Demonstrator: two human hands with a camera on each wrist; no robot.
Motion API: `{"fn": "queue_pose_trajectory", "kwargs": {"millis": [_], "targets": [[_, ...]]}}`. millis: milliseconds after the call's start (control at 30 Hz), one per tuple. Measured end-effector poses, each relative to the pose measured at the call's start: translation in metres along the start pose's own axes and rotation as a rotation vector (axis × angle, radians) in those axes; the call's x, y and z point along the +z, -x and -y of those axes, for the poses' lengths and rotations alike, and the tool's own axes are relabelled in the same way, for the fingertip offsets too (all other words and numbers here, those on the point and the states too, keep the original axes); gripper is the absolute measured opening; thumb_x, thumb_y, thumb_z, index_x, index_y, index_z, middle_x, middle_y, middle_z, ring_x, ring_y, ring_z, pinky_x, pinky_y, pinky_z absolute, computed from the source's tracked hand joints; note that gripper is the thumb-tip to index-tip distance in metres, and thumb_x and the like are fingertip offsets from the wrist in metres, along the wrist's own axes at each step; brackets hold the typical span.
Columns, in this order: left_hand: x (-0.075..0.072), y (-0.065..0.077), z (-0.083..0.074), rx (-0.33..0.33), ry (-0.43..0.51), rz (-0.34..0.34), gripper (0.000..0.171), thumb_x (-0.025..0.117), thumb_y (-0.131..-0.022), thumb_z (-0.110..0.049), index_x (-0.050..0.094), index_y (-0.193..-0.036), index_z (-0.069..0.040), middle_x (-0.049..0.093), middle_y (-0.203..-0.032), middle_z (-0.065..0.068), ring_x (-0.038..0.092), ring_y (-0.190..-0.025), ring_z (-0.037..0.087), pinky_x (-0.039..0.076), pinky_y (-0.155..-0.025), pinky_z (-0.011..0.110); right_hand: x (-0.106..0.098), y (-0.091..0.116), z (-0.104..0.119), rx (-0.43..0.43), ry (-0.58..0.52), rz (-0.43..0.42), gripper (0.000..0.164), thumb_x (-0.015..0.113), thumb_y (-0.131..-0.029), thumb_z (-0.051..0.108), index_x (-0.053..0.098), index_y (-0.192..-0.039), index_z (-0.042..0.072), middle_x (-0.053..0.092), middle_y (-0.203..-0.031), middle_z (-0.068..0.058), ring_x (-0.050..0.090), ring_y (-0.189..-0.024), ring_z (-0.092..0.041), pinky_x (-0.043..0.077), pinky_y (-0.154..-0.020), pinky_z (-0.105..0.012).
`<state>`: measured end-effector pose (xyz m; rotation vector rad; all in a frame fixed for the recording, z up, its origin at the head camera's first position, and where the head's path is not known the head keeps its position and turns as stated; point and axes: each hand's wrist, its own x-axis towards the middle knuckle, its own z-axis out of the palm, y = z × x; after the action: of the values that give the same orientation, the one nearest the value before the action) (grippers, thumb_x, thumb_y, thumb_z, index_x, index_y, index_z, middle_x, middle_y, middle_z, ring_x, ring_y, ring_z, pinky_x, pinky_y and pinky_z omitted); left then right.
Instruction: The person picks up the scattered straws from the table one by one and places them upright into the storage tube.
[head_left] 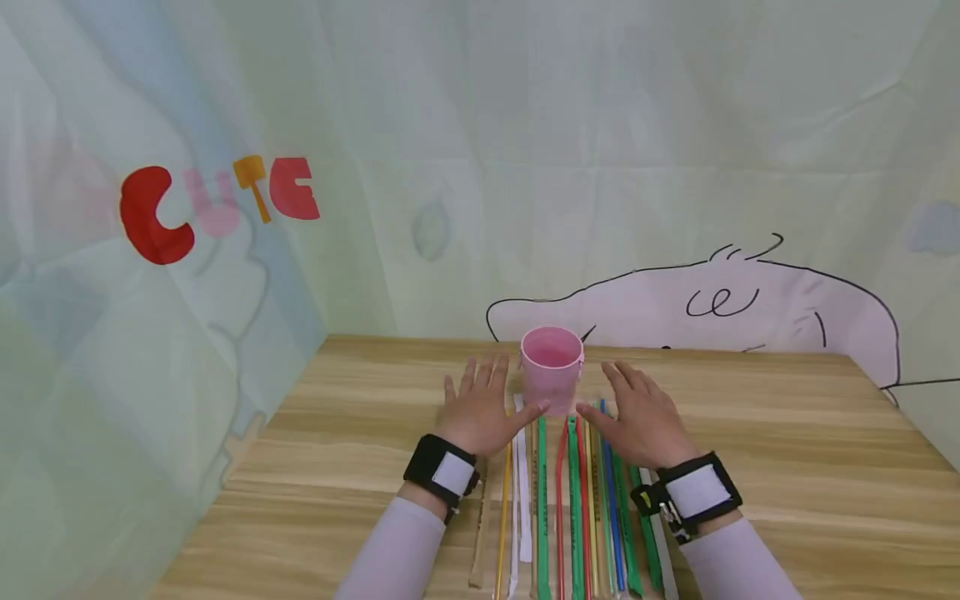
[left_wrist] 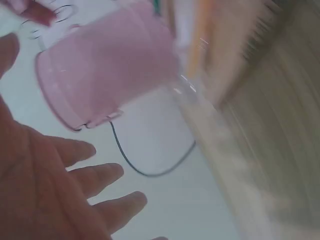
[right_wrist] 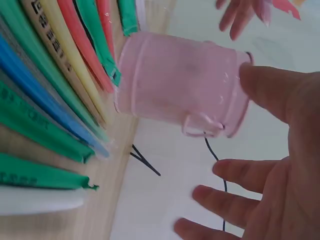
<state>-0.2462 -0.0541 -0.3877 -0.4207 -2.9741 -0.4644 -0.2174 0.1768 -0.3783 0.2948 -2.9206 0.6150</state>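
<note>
A small pink bucket (head_left: pixel 551 379) stands upright on the wooden table, its inside seen from above in the head view. My left hand (head_left: pixel 483 410) is spread at the bucket's left, fingers straight. On the other side my right hand (head_left: pixel 639 417) is spread too, its thumb angled toward the bucket. Neither hand grips anything. In the right wrist view the thumb overlaps the rim of the bucket (right_wrist: pixel 185 82); I cannot tell if it touches. Below the bucket lie several drinking straws side by side, among them a green-wrapped straw (head_left: pixel 543 508) and a blue straw (head_left: pixel 612 517).
The wooden table (head_left: pixel 360 467) reaches back to a printed cloth (head_left: pixel 420 150) with coloured letters and a line-drawn figure. A black strap (head_left: pixel 442 473) circles my left wrist, and another strap (head_left: pixel 697 492) my right. White straws (head_left: pixel 522 500) lie among the row.
</note>
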Motion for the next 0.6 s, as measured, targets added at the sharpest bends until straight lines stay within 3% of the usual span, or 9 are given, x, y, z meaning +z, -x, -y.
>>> {"fn": "queue_pose_trajectory", "kwargs": {"millis": [133,267,400,600], "targets": [[0.001,-0.009,-0.002,0.038,0.211,0.044,0.108,0.046,-0.075,-0.078,0.01,-0.154,-0.013,0.023,-0.157,0.014,0.02,-0.14,0.035,0.017,-0.107,0.07,-0.013,0.007,-0.017,0.065,-0.045,0.024,0.079,0.053,-0.089,0.054,0.037,-0.143,-0.002,0.044,-0.139,-0.033,0.042,-0.122,-0.05,0.043,-0.089,-0.068],[0.002,-0.02,-0.002,0.083,0.434,0.082,0.116,0.063,-0.071,-0.069,0.003,-0.154,-0.015,0.022,-0.157,0.015,0.025,-0.138,0.032,0.026,-0.105,0.066,-0.02,0.016,-0.035,0.166,-0.066,0.078,0.063,0.061,-0.088,0.044,0.053,-0.126,-0.005,0.063,-0.113,-0.03,0.062,-0.091,-0.039,0.055,-0.069,-0.053],[0.007,-0.029,0.001,0.066,0.584,0.136,0.123,0.074,-0.068,-0.059,-0.004,-0.153,-0.016,0.019,-0.158,0.014,0.024,-0.139,0.031,0.033,-0.105,0.061,-0.01,0.022,-0.046,0.239,-0.044,0.163,0.037,0.066,-0.085,0.034,0.065,-0.099,0.0,0.068,-0.08,-0.014,0.057,-0.064,-0.023,0.047,-0.05,-0.035],[0.018,-0.046,0.0,0.031,0.658,0.158,0.126,0.08,-0.065,-0.051,-0.004,-0.154,-0.017,0.022,-0.157,0.012,0.024,-0.139,0.03,0.03,-0.106,0.061,0.007,0.025,-0.055,0.242,0.018,0.193,0.025,0.07,-0.08,0.031,0.065,-0.081,0.006,0.061,-0.068,-0.005,0.052,-0.059,-0.019,0.041,-0.049,-0.032]]}}
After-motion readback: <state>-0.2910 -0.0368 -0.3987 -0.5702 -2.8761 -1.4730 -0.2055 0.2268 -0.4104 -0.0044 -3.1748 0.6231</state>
